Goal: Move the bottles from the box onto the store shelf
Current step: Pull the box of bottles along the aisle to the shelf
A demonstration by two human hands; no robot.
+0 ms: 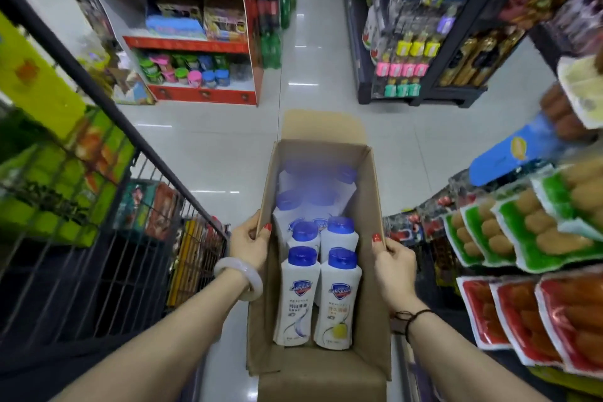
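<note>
Head view shows you carrying the open brown cardboard box point(321, 271) down the aisle, its long axis running from 6 to 12 o'clock away from you. Your left hand point(249, 243) is clamped on the left wall, thumb inside and fingers outside; your right hand point(393, 258) pinches the right wall the same way. Both grips are closed on cardboard, so neither is free for a bottle.

Inside stand the white plastic bottles with blue caps point(321, 277), upright, caps toward you. Four are sharp at the near end, packed two by two and touching; more blue caps blur toward the far end.

The nearest pair sits between your hands, slightly toward 6 o'clock of both thumbs. The left bottle lies just beside your left thumb, the right one just beside your right, so either hand reaches equally well.

Snack packets fill the racks at 3 o'clock point(528, 238). I judge the box needs setting down first, and which shelf takes the bottles I cannot tell.
</note>
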